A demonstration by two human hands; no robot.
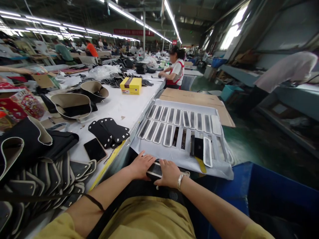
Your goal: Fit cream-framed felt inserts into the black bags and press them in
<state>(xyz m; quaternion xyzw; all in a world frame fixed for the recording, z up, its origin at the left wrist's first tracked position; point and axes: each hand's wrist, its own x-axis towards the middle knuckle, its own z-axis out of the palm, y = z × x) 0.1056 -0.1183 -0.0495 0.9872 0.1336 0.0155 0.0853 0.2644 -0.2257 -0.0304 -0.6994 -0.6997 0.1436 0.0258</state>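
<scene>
My left hand point(141, 166) and my right hand point(170, 174) are close together in front of my body. Between them they grip a dark panel point(155, 169) with a pale edge; fingers lie over its top and the thumbs sit at the near side. Much of it is hidden by my hands. Just beyond, a board covered in grey cloth point(171, 154) carries two rows of dark strips point(159, 133) with white borders. Near its right end lie a black piece point(198, 148) and a single white-edged strip point(207, 152).
On the white table point(119, 108) at left are black curved panels point(109, 131), a phone point(95, 149), a yellow box point(131, 86) and a pile of grey pieces point(50, 176). Cardboard point(194, 99) lies behind the board. A blue bin point(236, 189) stands at right. A co-worker point(176, 69) works farther along.
</scene>
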